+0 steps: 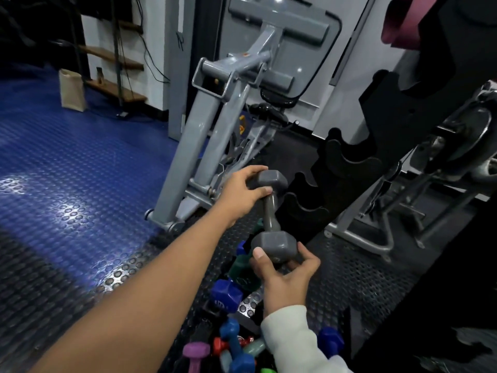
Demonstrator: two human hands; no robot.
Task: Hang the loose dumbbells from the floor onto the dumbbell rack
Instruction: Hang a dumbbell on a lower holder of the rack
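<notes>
A heap of coloured dumbbells (pixel 231 343) is seen nearest, on the studded floor (pixel 67 211) below the hands. Above it, a grey dumbbell (pixel 271 216) is held upright: its lower head is cupped by the right hand (pixel 285 278), its upper head gripped by the left hand (pixel 242 195). Just beyond, the empty black cradles of the dumbbell rack (pixel 347 168) are seen. If the smooth hexagonal heads slip, the heap below could be struck; a handle set off-centre might roll off.
</notes>
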